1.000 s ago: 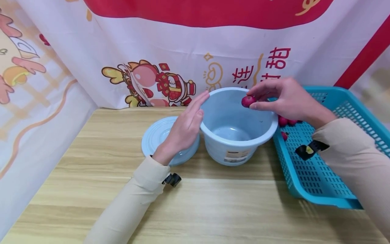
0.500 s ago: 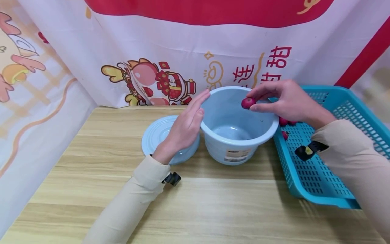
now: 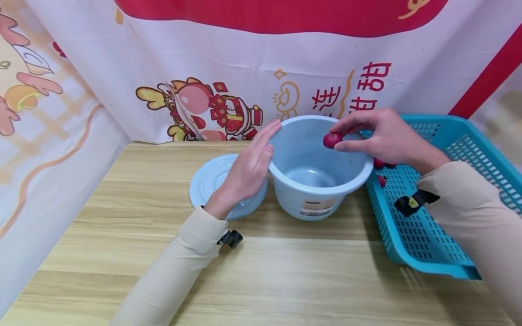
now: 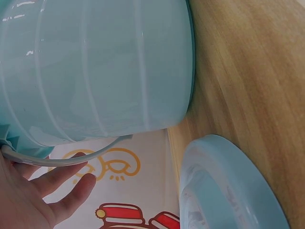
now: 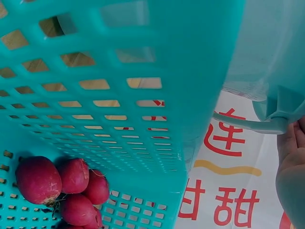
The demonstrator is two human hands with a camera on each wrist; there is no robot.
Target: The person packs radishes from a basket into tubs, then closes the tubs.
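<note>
A light-blue bucket point(image 3: 314, 188) stands upright on the wooden table, its top uncovered. My right hand point(image 3: 377, 136) pinches a red radish point(image 3: 332, 140) between thumb and fingers, over the bucket's mouth near its right rim. With fingers extended, my left hand point(image 3: 246, 174) rests against the bucket's left rim. In the left wrist view, that hand's fingers lie by the bucket's grey handle point(image 4: 71, 161). Several more radishes point(image 5: 76, 181) lie in the turquoise basket point(image 5: 205, 57), well seen in the right wrist view; the right arm partly covers them in the head view.
A round light-blue lid point(image 3: 204, 183) lies on the table point(image 3: 261, 276) left of the bucket, partly under the left hand. The perforated basket stands close beside the bucket on the right. Behind everything hangs a printed white and red curtain point(image 3: 236, 54).
My right hand and the radish have sunk very slightly toward the bucket. The left hand keeps its place on the rim.
</note>
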